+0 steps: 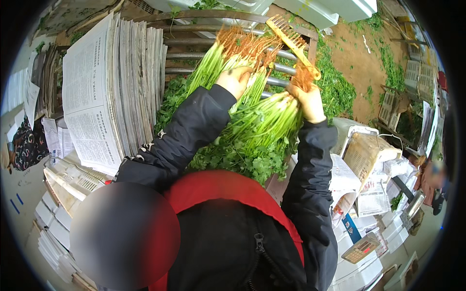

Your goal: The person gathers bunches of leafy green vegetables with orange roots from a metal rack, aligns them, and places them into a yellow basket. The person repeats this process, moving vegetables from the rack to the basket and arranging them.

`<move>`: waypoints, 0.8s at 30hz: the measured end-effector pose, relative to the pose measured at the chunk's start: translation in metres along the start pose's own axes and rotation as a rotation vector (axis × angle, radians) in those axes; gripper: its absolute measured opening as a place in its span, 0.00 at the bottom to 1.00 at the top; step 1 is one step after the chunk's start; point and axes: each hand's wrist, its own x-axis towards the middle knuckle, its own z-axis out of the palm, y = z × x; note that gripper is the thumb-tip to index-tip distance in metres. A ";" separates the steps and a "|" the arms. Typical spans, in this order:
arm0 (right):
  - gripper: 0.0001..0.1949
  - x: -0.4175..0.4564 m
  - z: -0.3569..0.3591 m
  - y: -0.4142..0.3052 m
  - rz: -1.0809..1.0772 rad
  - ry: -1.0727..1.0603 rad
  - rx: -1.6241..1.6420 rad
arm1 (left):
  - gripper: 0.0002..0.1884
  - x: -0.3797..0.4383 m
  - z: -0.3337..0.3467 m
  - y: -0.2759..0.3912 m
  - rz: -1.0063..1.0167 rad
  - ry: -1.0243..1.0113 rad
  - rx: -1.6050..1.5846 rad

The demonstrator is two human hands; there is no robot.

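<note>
Before me a heap of fresh coriander (207, 67) lies with its brown roots pointing away and its leaves toward my body. My left hand (235, 83) rests over the stems on the left, thumb and fingers pinched together at the pale stem bases. On the right, my right hand (309, 102) grips a separate coriander bunch (278, 112) just below its root tuft; its leafy ends spread toward my chest. Beyond that hand lies a yellow comb (296, 49), teeth outward, with its handle end beside the bunch's roots.
Beneath the coriander is a slatted metal rack (189, 56). A tall newspaper stack (109, 87) stands at its left. Loose greens (335, 87) litter the brown floor (349, 51) to the right. Plastic baskets (367, 152) and a calculator-like device (360, 248) are at lower right. A person (431, 182) is at the far right.
</note>
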 end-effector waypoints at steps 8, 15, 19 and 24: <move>0.08 -0.008 0.005 0.003 -0.099 0.056 -0.125 | 0.09 0.007 0.033 0.018 0.505 -0.194 0.219; 0.08 -0.084 -0.001 -0.022 -0.224 0.260 -0.318 | 0.11 0.025 0.046 -0.019 1.102 -0.598 0.536; 0.06 -0.139 -0.021 -0.069 -0.273 0.463 -0.277 | 0.15 0.036 0.030 -0.043 1.202 -0.734 0.814; 0.07 -0.215 -0.093 -0.129 -0.447 0.821 -0.498 | 0.11 0.029 0.014 -0.035 1.219 -0.765 1.402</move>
